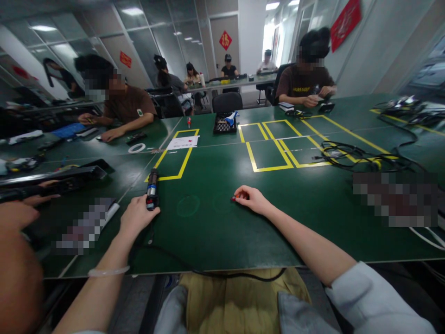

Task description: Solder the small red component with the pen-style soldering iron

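Observation:
My left hand (137,215) is closed around the lower end of a black and silver cylinder (152,185) with a blue band and a red part. What kind of device it is, I cannot tell. It lies or stands tilted on the green table (208,241), beside a yellow tape outline (184,162). My right hand (252,199) rests on the table's middle, pinching a small red piece (233,198) between thumb and fingers. Most of that piece is hidden. A black cable (181,262) runs from near my left wrist along the front edge.
Farther back are a black tray (224,124), a white paper (183,142) and a small red item (189,122). Tangled black cables (342,150) lie at right. A co-worker's arm (17,222) reaches in at left. Two people sit across the table.

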Demonstrator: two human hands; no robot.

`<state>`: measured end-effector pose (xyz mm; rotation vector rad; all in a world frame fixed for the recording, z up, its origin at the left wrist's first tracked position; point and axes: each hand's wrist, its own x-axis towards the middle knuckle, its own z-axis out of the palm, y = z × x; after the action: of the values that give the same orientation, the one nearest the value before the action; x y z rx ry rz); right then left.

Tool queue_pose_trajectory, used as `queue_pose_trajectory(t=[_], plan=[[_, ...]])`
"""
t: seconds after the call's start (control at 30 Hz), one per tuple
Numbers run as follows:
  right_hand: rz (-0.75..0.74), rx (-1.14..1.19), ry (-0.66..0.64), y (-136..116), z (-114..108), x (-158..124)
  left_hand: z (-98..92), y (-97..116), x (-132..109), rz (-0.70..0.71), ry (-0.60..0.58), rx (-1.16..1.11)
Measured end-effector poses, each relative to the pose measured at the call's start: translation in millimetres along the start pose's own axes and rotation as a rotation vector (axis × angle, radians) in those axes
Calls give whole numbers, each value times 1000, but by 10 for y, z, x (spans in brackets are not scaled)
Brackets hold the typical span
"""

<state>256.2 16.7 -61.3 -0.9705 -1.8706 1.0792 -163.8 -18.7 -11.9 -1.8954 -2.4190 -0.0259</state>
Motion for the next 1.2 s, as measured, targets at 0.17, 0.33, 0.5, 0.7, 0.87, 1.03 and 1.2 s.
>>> queue_pose_trajectory(t=[0.17, 0.33, 0.5, 0.7, 0.87, 1.03, 1.2], plan=[[-39, -10, 5, -26, -13, -9, -56, 529, -180, 59, 21, 4], [-78, -35, 11, -40, -12, -9, -91, 1072, -339, 227, 68, -22], [-90, -69, 23, -38, -11, -14, -102, 1640, -447, 352, 72, -102], [-130, -115, 51, -58, -4, -15, -58, 2146, -562, 486, 106, -183], [-163, -147, 84, -44, 21, -10, -37, 2289, -629, 497, 129, -164], [-171, -202, 57, -27, 53, -2, -10, 2283, -627, 504, 135, -178], [-165, -242, 38, -45, 58, 15, 11, 2284, -622, 508, 139, -198]])
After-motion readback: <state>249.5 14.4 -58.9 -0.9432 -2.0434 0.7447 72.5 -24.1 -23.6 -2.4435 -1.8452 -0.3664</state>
